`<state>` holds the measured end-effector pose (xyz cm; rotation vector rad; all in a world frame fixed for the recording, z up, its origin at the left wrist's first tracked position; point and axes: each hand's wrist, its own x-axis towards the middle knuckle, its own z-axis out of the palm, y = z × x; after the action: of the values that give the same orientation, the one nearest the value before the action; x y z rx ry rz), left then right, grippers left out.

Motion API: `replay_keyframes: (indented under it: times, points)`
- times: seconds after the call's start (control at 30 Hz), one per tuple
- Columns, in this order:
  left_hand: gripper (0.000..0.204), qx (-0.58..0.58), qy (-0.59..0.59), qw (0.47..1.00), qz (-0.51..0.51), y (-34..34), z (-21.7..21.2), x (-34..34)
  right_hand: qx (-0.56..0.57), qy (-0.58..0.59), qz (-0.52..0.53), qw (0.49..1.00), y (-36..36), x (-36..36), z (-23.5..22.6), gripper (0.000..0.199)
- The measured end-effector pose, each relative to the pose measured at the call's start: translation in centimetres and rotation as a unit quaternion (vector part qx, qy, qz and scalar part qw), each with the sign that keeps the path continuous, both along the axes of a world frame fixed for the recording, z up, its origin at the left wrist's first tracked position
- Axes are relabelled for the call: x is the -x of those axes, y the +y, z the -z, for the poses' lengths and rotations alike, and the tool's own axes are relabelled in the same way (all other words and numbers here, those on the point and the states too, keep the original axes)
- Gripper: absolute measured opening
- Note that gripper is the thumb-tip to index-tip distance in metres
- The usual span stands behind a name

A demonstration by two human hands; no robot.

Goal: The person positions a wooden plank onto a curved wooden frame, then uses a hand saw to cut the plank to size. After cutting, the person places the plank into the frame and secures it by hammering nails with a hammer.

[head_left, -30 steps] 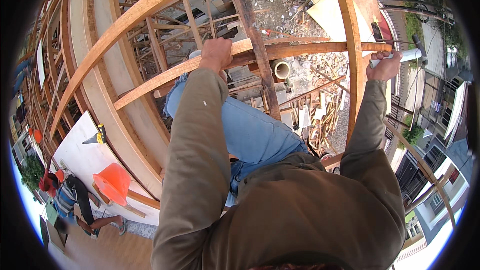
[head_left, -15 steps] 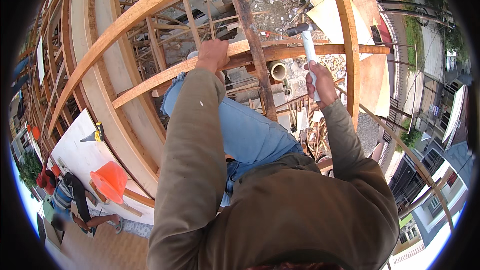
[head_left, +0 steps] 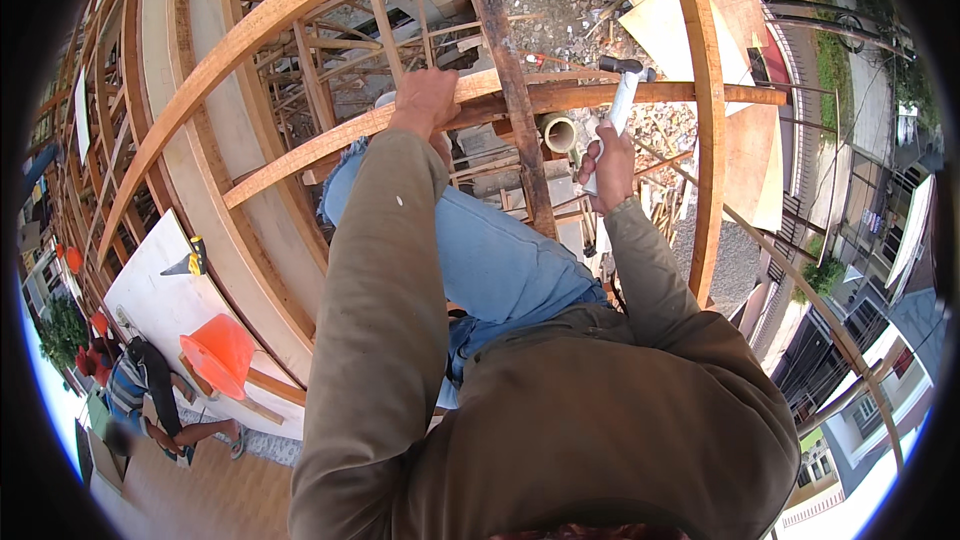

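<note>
My left hand (head_left: 427, 102) is closed over a light wooden beam (head_left: 330, 150) that crosses in front of my raised knee. In my right hand (head_left: 610, 162) is a hammer (head_left: 623, 105) with a pale blue handle and a dark head. Its head is up, close to a darker reddish beam (head_left: 650, 93) that runs on to the right; whether they touch I cannot tell. A dark-stained crosspiece (head_left: 510, 80) passes between my two hands.
Curved timbers (head_left: 706, 140) frame both sides. Far below lie rubble (head_left: 560, 15), a round pipe (head_left: 559, 132) and plywood sheets (head_left: 750, 155). At lower left, a white board (head_left: 160, 270) bears a hand saw (head_left: 190, 260) and an orange piece (head_left: 219, 354); a person (head_left: 150, 395) sits beyond.
My right hand has moved left with the hammer, whose handle now leans to the right instead of the left. The left hand keeps its grip on the beam.
</note>
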<state>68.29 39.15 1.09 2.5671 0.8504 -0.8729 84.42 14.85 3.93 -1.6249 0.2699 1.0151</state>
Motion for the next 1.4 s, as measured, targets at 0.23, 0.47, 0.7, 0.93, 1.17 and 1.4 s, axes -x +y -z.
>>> replay_keyframes:
  times: [0.23,0.47,0.7,0.93,1.17,1.4]
  points:
    - [0.038,-0.008,-0.003,1.0,-0.012,0.5,-0.3,0.4,-0.043,-0.016,-0.054,0.997,-1.6,-9.1,-7.3,0.038]
    - [0.04,-0.007,-0.004,1.0,0.011,0.0,0.4,-0.2,-0.044,-0.074,0.209,0.974,0.6,-5.4,-3.4,0.023]
    - [0.03,0.002,0.001,1.0,-0.004,-0.7,-0.4,1.2,-0.055,-0.08,0.064,0.993,-3.0,-11.9,-8.5,0.036]
    - [0.039,0.002,0.0,1.0,0.007,-0.3,0.4,-0.1,-0.007,-0.078,0.143,0.987,-0.7,-5.5,-3.8,0.029]
    - [0.03,0.006,-0.001,1.0,0.005,-2.9,-0.8,1.4,-0.034,-0.166,0.095,0.981,-3.7,-15.0,-9.0,0.037]
    - [0.043,0.011,-0.007,1.0,0.005,0.1,0.2,0.6,0.009,-0.024,0.056,0.998,-1.3,-4.0,-4.6,0.021]
